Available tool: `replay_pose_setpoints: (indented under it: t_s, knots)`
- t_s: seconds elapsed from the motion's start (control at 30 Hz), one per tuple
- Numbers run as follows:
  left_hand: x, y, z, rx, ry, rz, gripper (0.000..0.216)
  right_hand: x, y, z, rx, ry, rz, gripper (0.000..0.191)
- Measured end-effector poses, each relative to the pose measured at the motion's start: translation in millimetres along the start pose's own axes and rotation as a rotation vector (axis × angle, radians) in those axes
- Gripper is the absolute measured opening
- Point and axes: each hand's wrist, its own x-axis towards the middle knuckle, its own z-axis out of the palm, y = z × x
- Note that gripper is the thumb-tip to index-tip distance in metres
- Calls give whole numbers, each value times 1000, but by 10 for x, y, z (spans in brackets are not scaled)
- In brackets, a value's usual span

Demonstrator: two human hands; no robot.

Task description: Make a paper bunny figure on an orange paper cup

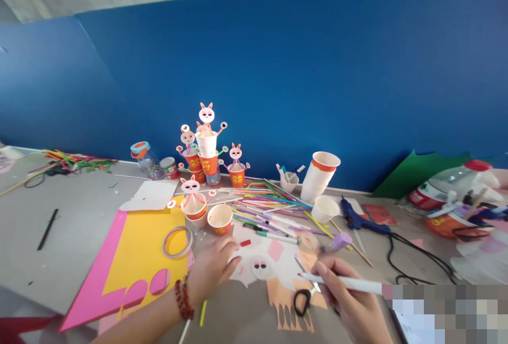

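Note:
My left hand [209,270] rests on the table with its fingers pressed down on a white paper cut-out [254,270] that has a round face with drawn eyes. My right hand [349,301] is closed round a white marker pen [349,282], whose tip points left toward the cut-out. A red bead bracelet [183,299] is on my left wrist. Black-handled scissors [304,298] lie on an orange paper piece [288,301] between my hands.
Yellow and pink sheets [138,259] with a tape ring [177,242] lie at left. Behind are paper cups with rabbit faces [206,148], several coloured straws [270,206], stacked cups [319,174], a blue glue gun [357,220] with cord, and a plastic bottle [448,185].

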Motion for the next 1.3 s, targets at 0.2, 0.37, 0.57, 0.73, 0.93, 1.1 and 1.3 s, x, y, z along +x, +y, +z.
replay_pose_setpoints:
  t_s: [0.2, 0.37, 0.57, 0.73, 0.93, 1.1, 1.3]
  knots:
    - [-317, -656, -227, -337, 637, -459, 24, -36, 92, -95, 63, 53, 134, 51]
    - [-131, -1042, -292, -518, 818, -694, 55, 38, 89, 70, 93, 18, 133, 52]
    - [71, -1155, -311, -661, 617, -506, 73, 26, 92, 72, 123, 33, 147, 54]
    - [104, -1181, -320, -803, 570, -456, 62, -10, 205, -14, 157, 101, 163, 50]
    - [200, -1143, -516, -873, 680, -394, 68, -13, 246, 1, 192, 126, 167, 50]
    - [244, -947, -822, -731, 904, -313, 78, -45, 215, 69, 190, 100, 135, 48]
    - [41, -106, -436, -1003, 425, -379, 79, -215, 13, 185, 243, 72, -29, 36]
